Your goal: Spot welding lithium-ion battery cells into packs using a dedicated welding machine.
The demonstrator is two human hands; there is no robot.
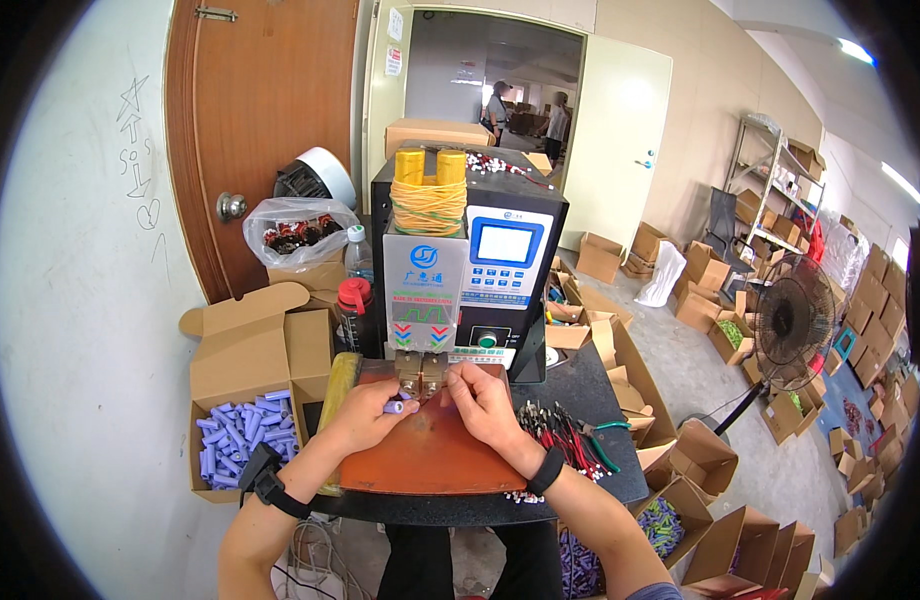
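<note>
A spot welding machine (420, 300) with a small blue screen stands in front of me, its metal electrodes (420, 372) low at the front. My left hand (372, 414) is closed on a purple cylindrical battery cell (394, 407), just left of and below the electrodes. My right hand (485, 405) is pinched close to the right electrode; what its fingertips hold is too small to make out. Below both hands lies an orange-brown mat (430, 455) on the black table.
At left, a cardboard box (202, 405) holds many purple cells (245, 435). Red and black wires (565, 440) and green-handled pliers (602, 448) lie right of the mat. A red-capped bottle (356, 300) stands beside the machine. Open boxes (700, 455) and a fan (792, 320) stand at right.
</note>
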